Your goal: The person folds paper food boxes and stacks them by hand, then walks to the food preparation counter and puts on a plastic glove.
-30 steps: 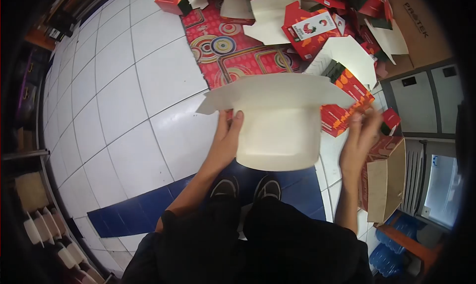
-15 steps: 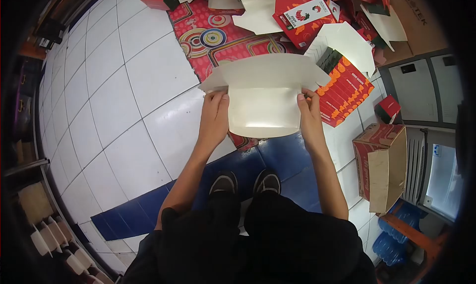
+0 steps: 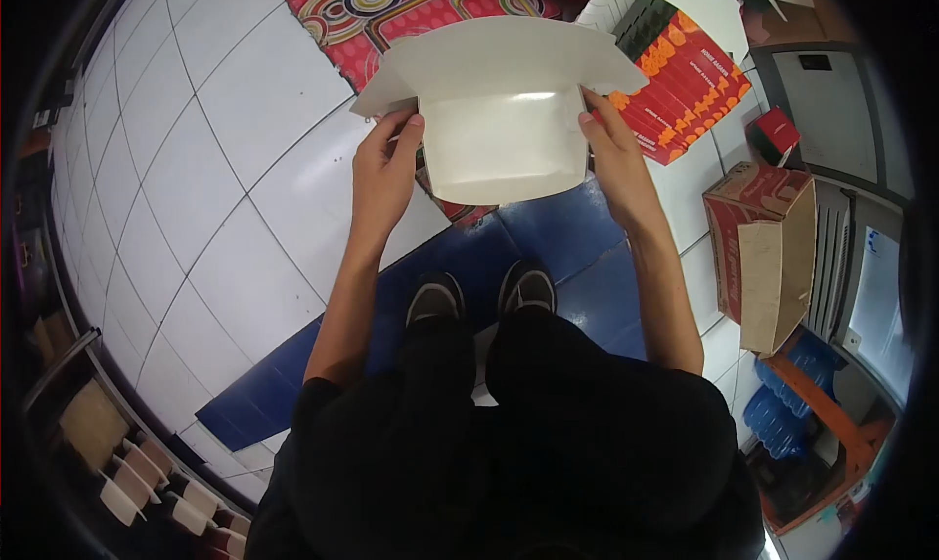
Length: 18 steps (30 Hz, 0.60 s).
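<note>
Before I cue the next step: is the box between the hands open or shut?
Open: the white carton shows its bare inside, its wide flap spread beyond it, with the left hand and right hand at its sides.

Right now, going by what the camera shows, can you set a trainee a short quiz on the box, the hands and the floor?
1. True or false: the left hand and the right hand hold opposite sides of the open box.
2. What colour is the floor just beyond the toes of the shoes? A) white B) blue C) green
3. Fill in: the brown carton with red printing is on the person's ____ side.

Key: 1 true; 2 B; 3 right.
</note>
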Tool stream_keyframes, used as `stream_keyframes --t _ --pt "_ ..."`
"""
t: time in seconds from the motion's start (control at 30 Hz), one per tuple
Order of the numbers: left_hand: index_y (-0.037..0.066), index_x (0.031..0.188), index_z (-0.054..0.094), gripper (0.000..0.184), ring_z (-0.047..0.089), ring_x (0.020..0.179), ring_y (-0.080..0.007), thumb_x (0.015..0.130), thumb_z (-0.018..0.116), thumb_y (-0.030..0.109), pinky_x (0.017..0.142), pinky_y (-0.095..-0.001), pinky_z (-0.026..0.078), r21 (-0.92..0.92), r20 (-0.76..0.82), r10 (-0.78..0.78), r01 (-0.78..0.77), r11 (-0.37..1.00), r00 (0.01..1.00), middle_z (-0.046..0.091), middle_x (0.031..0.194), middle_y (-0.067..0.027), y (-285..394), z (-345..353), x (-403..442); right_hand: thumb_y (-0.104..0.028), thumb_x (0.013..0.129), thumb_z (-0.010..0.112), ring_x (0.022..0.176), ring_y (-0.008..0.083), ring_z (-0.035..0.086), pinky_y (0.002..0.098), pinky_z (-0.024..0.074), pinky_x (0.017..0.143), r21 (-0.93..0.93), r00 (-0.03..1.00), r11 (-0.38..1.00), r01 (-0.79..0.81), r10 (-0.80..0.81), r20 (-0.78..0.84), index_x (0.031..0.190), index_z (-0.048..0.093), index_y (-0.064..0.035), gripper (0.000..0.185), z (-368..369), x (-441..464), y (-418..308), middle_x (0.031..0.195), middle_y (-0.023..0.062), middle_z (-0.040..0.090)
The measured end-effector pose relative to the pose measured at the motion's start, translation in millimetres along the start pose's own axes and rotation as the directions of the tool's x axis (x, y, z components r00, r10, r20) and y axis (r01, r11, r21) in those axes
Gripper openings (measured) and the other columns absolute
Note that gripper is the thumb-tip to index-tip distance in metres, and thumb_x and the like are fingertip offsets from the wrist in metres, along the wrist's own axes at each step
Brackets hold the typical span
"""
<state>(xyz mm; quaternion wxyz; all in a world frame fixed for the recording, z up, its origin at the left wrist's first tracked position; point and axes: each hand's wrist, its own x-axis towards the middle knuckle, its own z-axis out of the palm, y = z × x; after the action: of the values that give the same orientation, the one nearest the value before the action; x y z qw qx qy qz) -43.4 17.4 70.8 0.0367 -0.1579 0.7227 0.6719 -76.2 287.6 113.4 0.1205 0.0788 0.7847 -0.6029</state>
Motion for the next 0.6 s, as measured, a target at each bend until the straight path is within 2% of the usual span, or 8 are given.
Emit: stream_keyframes --t 0.03,0.17,0.23,0.27,0.33,0.37,0.43,0.6 --pt "-0.005 0.127 0.066 0.04 0.068 0.097 -0.0182 0.104 0.061 0.027 0.087 -0.0299 0.052 -0.017 0.004 0.01 -0.01 1.0 1.0 0.072 0.109 -0.0126 -3 -1 2 -0.021 0.106 0.049 0.115 0.0207 0.059 0.0325 0.0439 0.102 0.072 0.999 0.997 -0.026 0.024 0.033 0.15 0.047 -0.0012 0.048 0 -1 -3 0.126 0.0183 0.062" --pt "-0.005 0.127 0.066 0.04 0.067 0.098 -0.0173 0.104 0.061 0.027 0.086 -0.0294 0.052 -0.061 0.012 -0.01 0.01 0.998 1.0 0.072 0.108 -0.0124 -4 0 0 -0.023 0.107 0.048 0.114 0.0191 0.057 0.0325 0.0427 0.104 0.079 0.991 0.989 -0.125 0.122 0.046 0.149 0.048 -0.0019 0.047 -3 -7 -7 0.128 0.015 0.06" --pt "-0.005 0.128 0.066 0.04 0.067 0.099 -0.0169 0.104 0.061 0.027 0.086 -0.0291 0.051 -0.076 0.01 -0.006 0.007 0.997 1.0 0.072 0.109 -0.0125 -4 1 -2 -0.027 0.107 0.047 0.113 0.0256 0.062 0.0366 0.0456 0.101 0.043 0.994 0.996 -0.079 0.076 0.075 0.145 0.05 0.0009 0.047 -4 -4 0 0.122 0.0197 0.065" --pt "-0.005 0.128 0.066 0.04 0.067 0.099 -0.0164 0.104 0.061 0.026 0.086 -0.0289 0.051 -0.093 0.009 0.002 -0.001 0.996 1.0 0.072 0.109 -0.0127 -4 1 -2 -0.027 0.107 0.047 0.113 0.0256 0.062 0.0366 0.0456 0.101 0.04 0.994 0.996 -0.085 0.082 0.073 0.145 0.05 0.0009 0.047 -6 -3 2 0.122 0.0197 0.065" --pt "-0.004 0.129 0.065 0.04 0.066 0.099 -0.0161 0.104 0.061 0.026 0.087 -0.0288 0.051 -0.064 0.008 -0.001 0.001 0.998 1.0 0.072 0.11 -0.0124 -6 0 -3 -0.031 0.106 0.047 0.108 0.0395 0.068 0.0431 0.0492 0.095 -0.396 1.0 0.918 -0.025 0.03 0.006 0.137 0.053 0.0041 0.047 0 -3 -14 0.112 0.0274 0.068" --pt "-0.004 0.129 0.065 0.039 0.066 0.1 -0.0158 0.104 0.061 0.026 0.088 -0.0287 0.051 -0.033 0.001 0.003 -0.003 0.999 1.0 0.071 0.111 -0.0121 -6 0 -2 -0.031 0.106 0.047 0.108 0.0395 0.068 0.0431 0.0492 0.095 -0.4 0.999 0.916 -0.035 0.037 -0.002 0.137 0.053 0.0041 0.047 1 -2 -14 0.112 0.0274 0.068" --pt "-0.004 0.129 0.066 0.039 0.065 0.1 -0.0155 0.105 0.061 0.026 0.087 -0.0288 0.051 -0.064 0.005 0.003 -0.002 0.998 1.0 0.071 0.112 -0.0119 1 3 -5 -0.032 0.105 0.047 0.103 0.0504 0.066 0.0488 0.0507 0.09 -0.402 0.997 0.914 0.05 -0.068 -0.032 0.126 0.057 0.0056 0.045 2 4 -13 0.104 0.034 0.068" --pt "-0.002 0.13 0.066 0.038 0.065 0.096 -0.0151 0.105 0.06 0.025 0.086 -0.0295 0.052 -0.018 -0.054 0.056 -0.057 0.998 0.997 0.072 0.116 -0.012 -8 6 -2 -0.031 0.104 0.05 0.103 0.0486 0.066 0.0495 0.0505 0.088 -0.485 0.995 0.872 0.062 -0.095 -0.043 0.118 0.063 0.0051 0.041 -1 15 1 0.105 0.0335 0.068"
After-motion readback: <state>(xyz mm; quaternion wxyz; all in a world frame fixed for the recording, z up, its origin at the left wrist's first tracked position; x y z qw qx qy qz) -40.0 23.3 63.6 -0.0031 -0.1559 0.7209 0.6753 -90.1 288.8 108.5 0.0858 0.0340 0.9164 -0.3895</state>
